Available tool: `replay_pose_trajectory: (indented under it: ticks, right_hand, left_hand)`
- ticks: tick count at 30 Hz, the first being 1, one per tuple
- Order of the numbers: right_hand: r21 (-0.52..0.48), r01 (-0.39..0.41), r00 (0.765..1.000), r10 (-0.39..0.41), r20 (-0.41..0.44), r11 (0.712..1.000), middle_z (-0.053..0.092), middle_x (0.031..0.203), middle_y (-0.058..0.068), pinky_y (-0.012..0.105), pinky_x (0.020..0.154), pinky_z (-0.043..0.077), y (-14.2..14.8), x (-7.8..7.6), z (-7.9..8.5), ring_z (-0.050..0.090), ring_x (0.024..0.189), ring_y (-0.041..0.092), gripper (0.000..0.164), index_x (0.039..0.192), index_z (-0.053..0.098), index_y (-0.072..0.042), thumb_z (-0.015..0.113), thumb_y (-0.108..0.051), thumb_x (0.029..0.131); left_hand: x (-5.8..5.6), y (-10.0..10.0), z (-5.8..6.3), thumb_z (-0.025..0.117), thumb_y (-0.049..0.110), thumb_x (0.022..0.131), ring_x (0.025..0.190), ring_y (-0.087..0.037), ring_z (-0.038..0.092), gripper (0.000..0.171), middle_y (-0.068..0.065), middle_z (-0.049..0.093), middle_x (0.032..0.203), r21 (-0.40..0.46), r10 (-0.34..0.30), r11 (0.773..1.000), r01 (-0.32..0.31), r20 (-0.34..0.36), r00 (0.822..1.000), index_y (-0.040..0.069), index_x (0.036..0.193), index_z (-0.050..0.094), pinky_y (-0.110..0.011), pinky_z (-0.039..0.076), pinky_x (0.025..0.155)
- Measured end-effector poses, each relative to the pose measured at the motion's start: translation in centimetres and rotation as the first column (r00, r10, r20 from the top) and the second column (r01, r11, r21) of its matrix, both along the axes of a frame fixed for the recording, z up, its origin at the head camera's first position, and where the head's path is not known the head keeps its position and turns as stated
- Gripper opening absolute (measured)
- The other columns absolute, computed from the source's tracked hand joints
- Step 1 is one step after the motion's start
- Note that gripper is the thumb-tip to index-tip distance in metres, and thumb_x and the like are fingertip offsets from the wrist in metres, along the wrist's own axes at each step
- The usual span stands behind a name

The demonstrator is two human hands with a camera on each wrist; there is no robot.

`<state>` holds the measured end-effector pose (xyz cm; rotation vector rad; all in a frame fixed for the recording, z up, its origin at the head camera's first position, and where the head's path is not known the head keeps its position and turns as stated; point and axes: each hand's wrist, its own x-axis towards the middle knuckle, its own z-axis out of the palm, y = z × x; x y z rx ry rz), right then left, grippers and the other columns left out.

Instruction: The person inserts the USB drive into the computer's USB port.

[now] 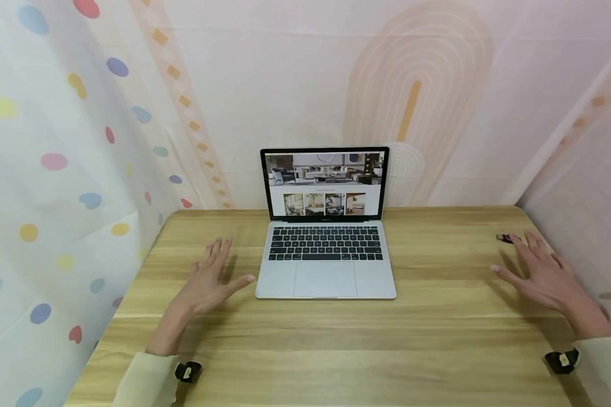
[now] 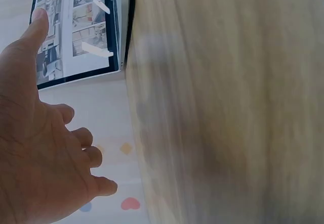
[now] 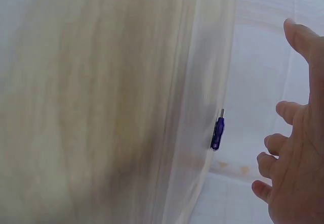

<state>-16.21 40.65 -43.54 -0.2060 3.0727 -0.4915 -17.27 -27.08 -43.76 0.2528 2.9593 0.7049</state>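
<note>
A pale cloth (image 1: 265, 85) with a big arch (image 1: 382, 102) hangs behind the wooden table's (image 1: 336, 345) back edge. A white cloth with bright dots (image 1: 71, 186) hangs along its left edge.

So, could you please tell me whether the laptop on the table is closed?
No, the laptop stands open on the table, its screen raised and lit.

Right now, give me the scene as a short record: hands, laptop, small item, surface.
left_hand: left hand, fingers spread, empty, left of laptop
right_hand: right hand, fingers spread, empty, near purple stick
laptop: laptop, open, screen lit with room photos
small_item: purple stick, metal tip, right of laptop
surface: wood-grain table
</note>
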Motion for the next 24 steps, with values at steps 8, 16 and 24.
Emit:
replay_pose_trajectory:
  ticks: [8, 16, 24]
  right_hand:
    - [-0.037, 0.009, 0.999, -0.008, 0.040, 0.999, -0.016, 0.166, 0.032, 0.083, 0.111, 0.007, -0.3, -0.4, 0.0, -0.002, 0.152, 0.059, 0.093, 0.164, -0.009, -0.011, 0.047, -0.054, 0.104]
    - [-0.045, 0.023, 0.997, -0.019, 0.076, 0.999, -0.017, 0.166, 0.032, 0.083, 0.110, 0.008, -0.3, -0.8, -0.1, 0.005, 0.149, 0.064, 0.095, 0.164, -0.013, -0.010, 0.046, -0.056, 0.104]
    - [-0.055, 0.028, 0.997, -0.024, 0.069, 0.998, -0.015, 0.166, 0.033, 0.083, 0.108, 0.010, 0.0, -1.0, -0.2, 0.014, 0.143, 0.068, 0.093, 0.164, -0.011, -0.008, 0.044, -0.054, 0.105]
  left_hand:
    - [0.2, 0.3, -0.3, 0.055, 0.071, 0.094, 0.160, -0.044, -0.005, 0.106, -0.015, -0.011, 0.173, 0.004, -0.006, 1.000, 0.006, 0.022, 1.000, 0.025, 0.165, -0.008, -0.079, 0.001, 0.120]
    - [-0.3, 1.2, -0.7, 0.054, 0.073, 0.093, 0.160, -0.042, -0.003, 0.105, -0.014, -0.009, 0.173, 0.005, -0.023, 1.000, 0.023, 0.032, 0.999, 0.028, 0.165, -0.010, -0.076, 0.003, 0.122]
    - [-0.7, 2.0, -1.1, 0.053, 0.074, 0.093, 0.161, -0.040, -0.003, 0.105, -0.015, -0.005, 0.174, 0.013, -0.036, 0.999, 0.036, 0.035, 0.999, 0.031, 0.164, -0.011, -0.074, 0.004, 0.124]
